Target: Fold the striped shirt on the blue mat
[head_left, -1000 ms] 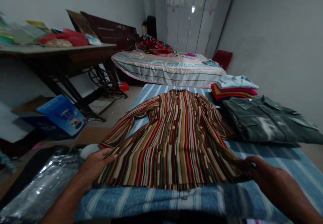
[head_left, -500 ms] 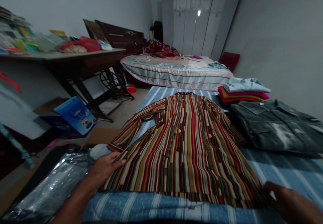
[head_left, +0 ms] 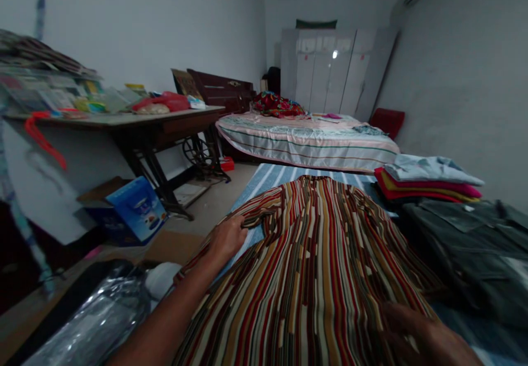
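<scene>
A striped shirt (head_left: pixel 313 256) in red, brown and cream lies flat on a blue striped sheet (head_left: pixel 264 176). My left hand (head_left: pixel 227 238) reaches forward and rests on the shirt's left sleeve, fingers curled on the cloth. My right hand (head_left: pixel 416 336) lies low at the bottom right on the shirt's lower right part; it is dark and blurred, so its fingers are hard to read.
A dark green shirt (head_left: pixel 466 245) lies to the right, with a stack of folded clothes (head_left: pixel 424 182) behind it. A bed (head_left: pixel 305 140) stands further back. On the left are a sewing-machine table (head_left: pixel 136 124), a blue box (head_left: pixel 138 212) and a shiny plastic bag (head_left: pixel 86 327).
My left hand moved forward from the shirt's hem up to its left sleeve. The camera came closer and tilted up. My right hand stayed near the lower right of the shirt.
</scene>
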Available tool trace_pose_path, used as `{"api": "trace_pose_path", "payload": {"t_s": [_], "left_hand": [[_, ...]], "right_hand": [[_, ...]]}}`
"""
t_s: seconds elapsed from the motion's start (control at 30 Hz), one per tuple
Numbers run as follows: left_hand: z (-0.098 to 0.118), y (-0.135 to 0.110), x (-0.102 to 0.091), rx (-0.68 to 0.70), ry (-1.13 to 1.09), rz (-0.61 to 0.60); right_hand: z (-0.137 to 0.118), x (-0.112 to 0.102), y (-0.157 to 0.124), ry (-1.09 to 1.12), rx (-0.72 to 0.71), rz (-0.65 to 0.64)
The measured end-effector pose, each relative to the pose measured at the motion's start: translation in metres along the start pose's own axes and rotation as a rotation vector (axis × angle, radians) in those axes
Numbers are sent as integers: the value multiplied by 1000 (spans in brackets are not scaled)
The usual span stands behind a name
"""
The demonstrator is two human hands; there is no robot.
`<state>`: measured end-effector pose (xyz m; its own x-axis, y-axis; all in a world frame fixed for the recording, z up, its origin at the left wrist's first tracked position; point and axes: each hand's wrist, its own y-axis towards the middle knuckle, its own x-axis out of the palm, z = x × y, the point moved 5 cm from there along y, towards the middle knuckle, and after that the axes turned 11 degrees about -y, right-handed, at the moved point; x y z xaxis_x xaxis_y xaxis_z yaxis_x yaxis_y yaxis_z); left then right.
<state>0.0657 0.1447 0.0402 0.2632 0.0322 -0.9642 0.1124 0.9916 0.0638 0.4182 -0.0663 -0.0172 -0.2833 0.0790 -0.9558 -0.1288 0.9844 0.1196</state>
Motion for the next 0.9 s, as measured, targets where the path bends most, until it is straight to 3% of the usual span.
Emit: {"api": "trace_pose_path", "payload": {"t_s": [0.1, 0.27, 0.37, 0.5, 0.57, 0.77, 0.9], "left_hand": [[17, 36, 18, 28, 24, -32], [21, 83, 39, 26, 17, -77], [11, 112, 29, -46, 8, -29], [-6, 149, -4, -173, 23, 168], [-13, 161, -11, -192, 37, 212], [-29, 192, 1, -180, 44, 49], [-13, 226, -8, -90, 24, 83]], "right_hand": [[14, 5, 34, 7, 10, -14], [61, 14, 74, 71, 172, 54], [79, 10, 92, 155, 233, 100], [98, -2, 111, 223, 312, 200], [106, -2, 122, 221, 339, 198], [116, 1, 159, 110, 330, 208], [122, -4, 188, -52, 389, 255]]}}
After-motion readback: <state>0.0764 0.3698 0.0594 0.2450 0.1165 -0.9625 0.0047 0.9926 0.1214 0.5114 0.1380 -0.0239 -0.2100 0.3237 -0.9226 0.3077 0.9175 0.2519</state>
